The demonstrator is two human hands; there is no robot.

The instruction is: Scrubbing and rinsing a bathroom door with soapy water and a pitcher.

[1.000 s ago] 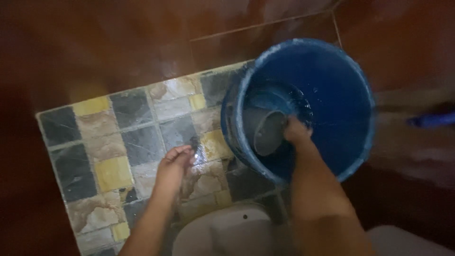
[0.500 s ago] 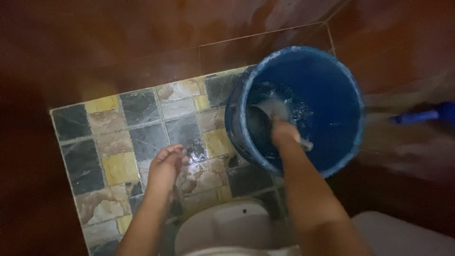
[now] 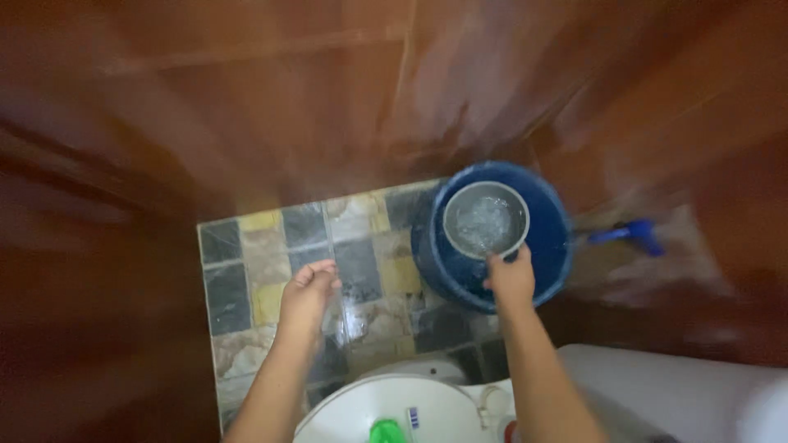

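My right hand grips a round grey dipper full of water and holds it level above a blue bucket. The bucket stands on the tiled floor at the right. My left hand hangs free over the patterned tiles with its fingers loosely curled and nothing in it. It is well apart from the bucket.
A white toilet sits at the bottom edge with a green object on it. Dark red-brown wall tiles surround the small floor patch. A blue handle sticks out right of the bucket. A white surface lies at lower right.
My right hand has lifted the dipper out of the bucket, now full of water. The camera has pulled back and up, so more wall and the toilet show. The left hand stayed put.
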